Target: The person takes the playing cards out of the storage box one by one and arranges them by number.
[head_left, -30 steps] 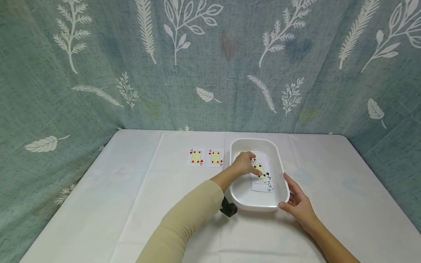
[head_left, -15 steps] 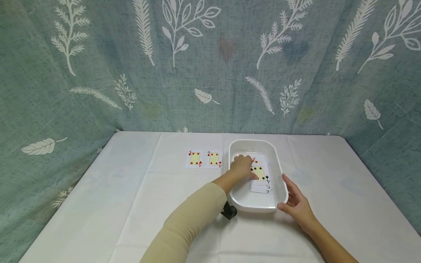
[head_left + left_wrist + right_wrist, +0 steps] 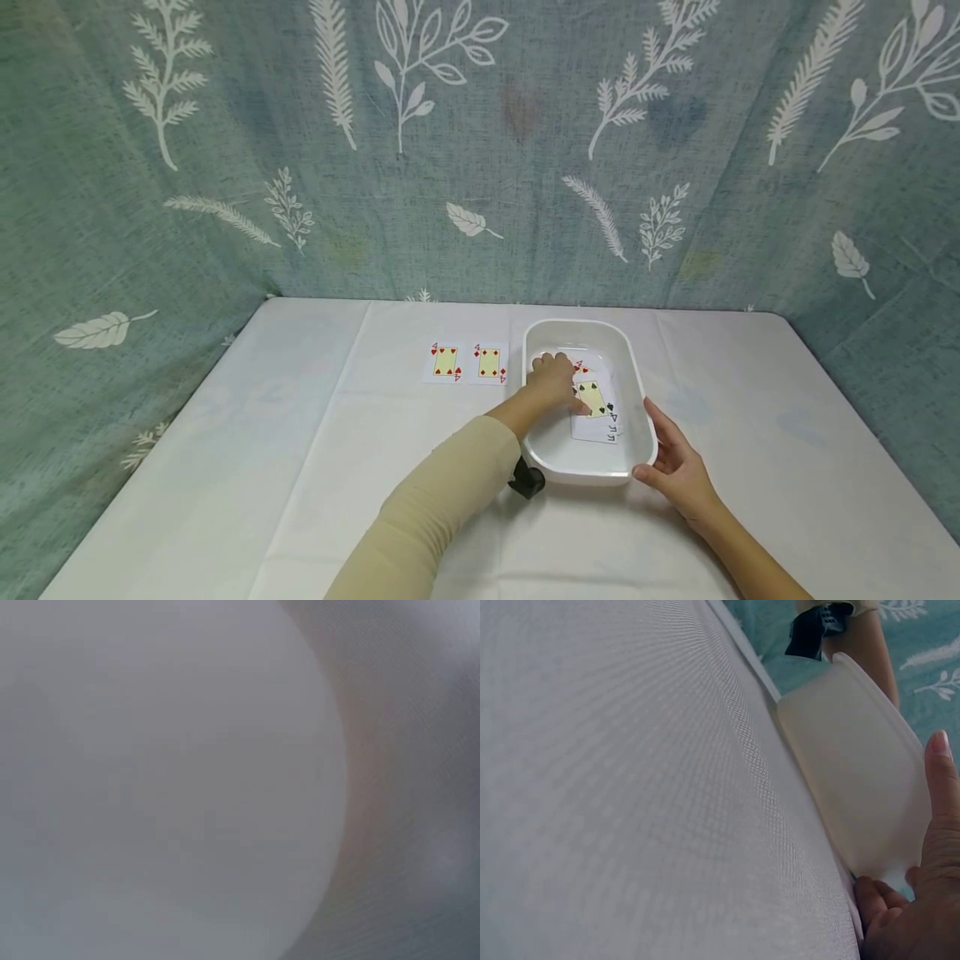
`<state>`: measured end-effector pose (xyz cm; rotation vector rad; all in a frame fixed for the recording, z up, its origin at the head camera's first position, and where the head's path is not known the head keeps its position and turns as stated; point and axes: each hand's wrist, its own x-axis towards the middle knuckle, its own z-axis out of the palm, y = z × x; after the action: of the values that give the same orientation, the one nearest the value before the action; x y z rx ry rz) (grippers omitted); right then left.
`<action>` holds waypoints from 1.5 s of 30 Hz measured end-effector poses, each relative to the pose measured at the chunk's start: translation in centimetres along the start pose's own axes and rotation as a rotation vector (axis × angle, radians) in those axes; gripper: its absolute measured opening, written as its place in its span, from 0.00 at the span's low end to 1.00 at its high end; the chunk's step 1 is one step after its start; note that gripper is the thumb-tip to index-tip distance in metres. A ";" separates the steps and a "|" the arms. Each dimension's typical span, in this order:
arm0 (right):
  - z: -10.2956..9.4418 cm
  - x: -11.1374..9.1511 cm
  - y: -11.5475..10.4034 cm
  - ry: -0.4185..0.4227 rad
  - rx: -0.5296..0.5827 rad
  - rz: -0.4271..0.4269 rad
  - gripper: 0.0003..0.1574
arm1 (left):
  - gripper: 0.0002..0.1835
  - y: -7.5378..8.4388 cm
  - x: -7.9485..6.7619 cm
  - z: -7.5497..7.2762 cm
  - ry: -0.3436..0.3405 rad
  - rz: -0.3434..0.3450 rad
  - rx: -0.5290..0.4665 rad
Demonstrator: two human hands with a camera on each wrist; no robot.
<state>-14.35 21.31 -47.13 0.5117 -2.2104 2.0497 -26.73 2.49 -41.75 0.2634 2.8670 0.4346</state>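
Inside a white tray (image 3: 585, 460), my left hand (image 3: 551, 380) bends over a loose pile of playing cards. Its thumb lies along the near edge of a four of spades (image 3: 592, 400), and its curled fingers reach that card's left side. A red-suited card (image 3: 581, 367) peeks out beyond it, and other cards (image 3: 592, 430) stick out on the near side. My right hand (image 3: 678, 471) grips the tray by its near right corner, thumb at the rim. The right wrist view shows the tray's outer wall (image 3: 855, 772) beside the right thumb and fingers.
Left of the tray, a four of hearts (image 3: 446, 362) and a four of diamonds (image 3: 489, 363) lie face up side by side on the white tablecloth (image 3: 300, 467). A leaf-patterned curtain (image 3: 450, 167) hangs behind. The left wrist view is a pale blur.
My left hand has drawn back slightly to the left over the cards, its fingers curling in. The lower cards now sit straighter beneath the four of spades. My right hand keeps its grip.
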 end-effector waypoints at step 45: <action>-0.1 0.0 0.3 0.003 0.014 -0.006 0.55 | 0.24 -3.6 0.2 -5.1 0.139 0.289 -0.869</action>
<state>-14.47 21.39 -47.42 0.5151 -2.1914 2.0636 -28.72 -2.26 -38.16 0.4828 2.4546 1.7153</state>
